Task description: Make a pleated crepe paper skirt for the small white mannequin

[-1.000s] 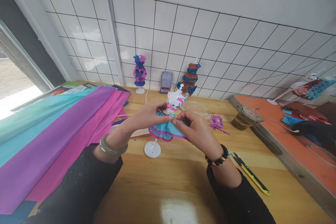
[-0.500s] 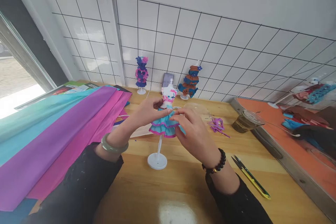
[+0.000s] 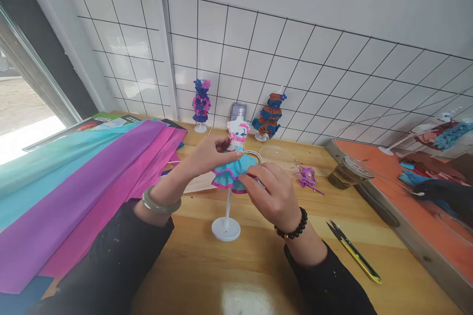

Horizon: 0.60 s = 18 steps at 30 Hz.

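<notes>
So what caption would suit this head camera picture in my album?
Two hands, left and right, at a ruffled blue skirt on a miniature dress form.

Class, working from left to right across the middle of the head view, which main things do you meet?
Coloured cloths → navy-and-pink dress form → white mannequin → brown-and-blue dress form → purple scraps → lidded cup.

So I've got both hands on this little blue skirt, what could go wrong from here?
The mannequin sits on one thin post, so a tug by the right hand on the ruffled skirt might tip it. The thread snips lie with bare tips near the right forearm and could prick it.
</notes>
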Tool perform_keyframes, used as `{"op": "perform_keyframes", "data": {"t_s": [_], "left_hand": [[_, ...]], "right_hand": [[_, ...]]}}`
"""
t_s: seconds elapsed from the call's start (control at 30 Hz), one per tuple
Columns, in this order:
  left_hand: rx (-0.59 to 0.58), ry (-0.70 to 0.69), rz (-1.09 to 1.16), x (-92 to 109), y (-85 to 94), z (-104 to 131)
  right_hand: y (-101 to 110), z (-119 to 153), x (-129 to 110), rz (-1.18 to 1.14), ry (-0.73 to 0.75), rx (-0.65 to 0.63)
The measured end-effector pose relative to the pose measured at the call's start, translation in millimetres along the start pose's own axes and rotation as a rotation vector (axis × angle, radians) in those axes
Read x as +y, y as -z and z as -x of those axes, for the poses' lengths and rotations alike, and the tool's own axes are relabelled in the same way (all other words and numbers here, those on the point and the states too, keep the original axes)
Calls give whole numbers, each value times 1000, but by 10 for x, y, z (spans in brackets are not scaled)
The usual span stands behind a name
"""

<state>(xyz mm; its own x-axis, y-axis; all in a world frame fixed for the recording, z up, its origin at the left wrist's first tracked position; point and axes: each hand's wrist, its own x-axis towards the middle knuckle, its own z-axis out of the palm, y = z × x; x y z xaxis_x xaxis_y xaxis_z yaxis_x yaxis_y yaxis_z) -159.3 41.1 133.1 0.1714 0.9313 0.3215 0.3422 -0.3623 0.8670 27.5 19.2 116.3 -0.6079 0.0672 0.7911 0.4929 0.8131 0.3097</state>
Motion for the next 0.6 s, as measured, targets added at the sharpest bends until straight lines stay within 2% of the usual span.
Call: {"op": "perform_keyframes", "data": {"t_s": [0.3, 0.6], "left_hand": [[-28, 18, 32, -21, -1, 2], [-24, 11, 32, 10, -4, 14]], "right_hand": [[-34, -1, 6, 34, -38, -8], [-32, 9, 12, 53, -17, 60]]}}
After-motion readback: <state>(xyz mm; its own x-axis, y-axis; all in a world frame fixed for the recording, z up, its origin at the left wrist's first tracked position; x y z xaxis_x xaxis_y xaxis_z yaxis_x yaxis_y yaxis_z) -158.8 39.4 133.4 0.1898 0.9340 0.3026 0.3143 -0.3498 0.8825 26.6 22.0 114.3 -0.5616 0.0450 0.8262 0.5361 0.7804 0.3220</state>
